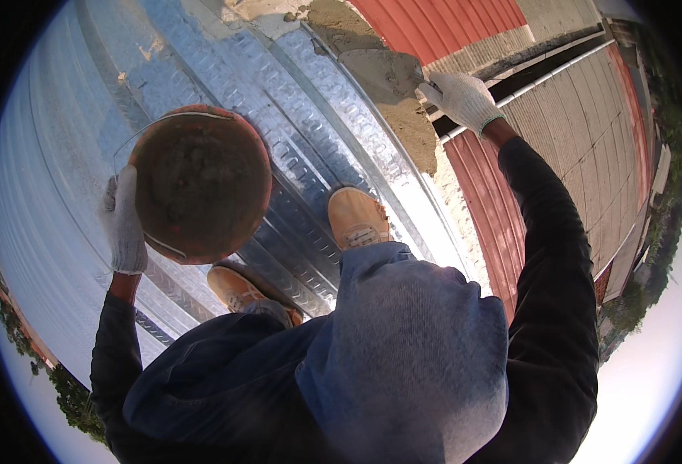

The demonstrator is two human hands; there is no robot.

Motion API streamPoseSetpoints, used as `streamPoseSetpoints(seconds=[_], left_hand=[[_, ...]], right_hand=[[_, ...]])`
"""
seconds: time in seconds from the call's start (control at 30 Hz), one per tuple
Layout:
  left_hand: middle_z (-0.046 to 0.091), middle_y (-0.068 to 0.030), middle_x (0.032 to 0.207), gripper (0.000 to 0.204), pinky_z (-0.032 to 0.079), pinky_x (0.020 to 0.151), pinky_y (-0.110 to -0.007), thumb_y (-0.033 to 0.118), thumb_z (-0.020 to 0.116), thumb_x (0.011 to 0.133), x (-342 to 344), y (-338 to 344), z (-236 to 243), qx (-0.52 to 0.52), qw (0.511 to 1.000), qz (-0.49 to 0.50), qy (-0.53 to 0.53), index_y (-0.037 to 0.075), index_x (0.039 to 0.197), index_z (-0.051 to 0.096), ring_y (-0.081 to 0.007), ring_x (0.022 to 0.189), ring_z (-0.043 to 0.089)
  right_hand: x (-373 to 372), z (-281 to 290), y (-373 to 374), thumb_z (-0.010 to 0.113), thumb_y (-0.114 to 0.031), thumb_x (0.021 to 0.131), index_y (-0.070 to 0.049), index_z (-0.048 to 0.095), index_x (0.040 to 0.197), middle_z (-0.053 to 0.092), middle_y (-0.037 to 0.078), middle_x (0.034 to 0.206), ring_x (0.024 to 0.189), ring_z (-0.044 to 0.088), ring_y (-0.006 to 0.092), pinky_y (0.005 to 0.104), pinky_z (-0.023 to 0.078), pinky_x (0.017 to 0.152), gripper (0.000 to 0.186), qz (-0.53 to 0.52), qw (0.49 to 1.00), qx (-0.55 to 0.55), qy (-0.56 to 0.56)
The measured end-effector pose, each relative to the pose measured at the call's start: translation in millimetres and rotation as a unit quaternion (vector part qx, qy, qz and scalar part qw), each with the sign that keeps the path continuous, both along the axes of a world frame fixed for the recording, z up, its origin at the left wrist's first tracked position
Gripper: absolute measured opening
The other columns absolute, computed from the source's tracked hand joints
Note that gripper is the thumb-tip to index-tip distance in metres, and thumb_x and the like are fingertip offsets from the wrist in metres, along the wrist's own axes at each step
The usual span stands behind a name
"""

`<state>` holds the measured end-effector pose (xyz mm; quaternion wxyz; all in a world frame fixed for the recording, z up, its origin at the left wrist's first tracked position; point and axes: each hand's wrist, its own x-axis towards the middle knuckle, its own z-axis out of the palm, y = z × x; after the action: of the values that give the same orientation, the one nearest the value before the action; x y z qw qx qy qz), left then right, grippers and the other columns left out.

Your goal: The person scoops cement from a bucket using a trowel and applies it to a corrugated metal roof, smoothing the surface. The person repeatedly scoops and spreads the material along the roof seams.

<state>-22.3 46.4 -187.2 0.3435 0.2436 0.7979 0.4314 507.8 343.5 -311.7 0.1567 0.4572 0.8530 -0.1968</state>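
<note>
A reddish bucket full of wet grey mortar is at the left, its wire handle folded to the side. My left hand, in a white knit glove, is closed on the bucket's left rim. At the upper right my right hand, gloved the same way, grips a trowel; the handle is mostly hidden by the fingers. The trowel's grey blade lies flat against a strip of mortar along the edge of the metal sheets.
Ribbed shiny metal sheets lie under my feet, with my tan shoes on them. Beyond the mortared edge are red corrugated roofing and lower grey roof panels. A dark gap opens beside my right hand.
</note>
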Motion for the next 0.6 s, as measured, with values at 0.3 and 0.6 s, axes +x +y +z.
streamPoseSetpoints(seconds=[0.3,0.6], left_hand=[[0.074,0.0006,0.113,0.027,0.054,0.091,-0.029,0.029,0.070,0.116,-25,-11,-9,0.004,1.000,-0.014,0.020,0.004,0.123,0.077,-0.0086,0.101,0.066],[0.074,0.0010,0.110,0.028,0.053,0.093,-0.029,0.031,0.072,0.115,-15,0,-11,0.009,1.000,0.005,-0.008,0.004,0.124,0.077,-0.0094,0.100,0.066]], right_hand=[[15,-17,-25,0.054,-0.049,0.111,0.001,0.072,0.100,0.072,0.025,0.086,0.087,0.073,0.0442,0.0536,0.057,0.083,0.055,-0.037,0.995,-0.091,0.031],[146,20,-190,0.056,-0.050,0.111,-0.002,0.072,0.097,0.074,0.022,0.087,0.085,0.075,0.0422,0.0534,0.059,0.080,0.053,-0.197,0.962,-0.184,-0.042]])
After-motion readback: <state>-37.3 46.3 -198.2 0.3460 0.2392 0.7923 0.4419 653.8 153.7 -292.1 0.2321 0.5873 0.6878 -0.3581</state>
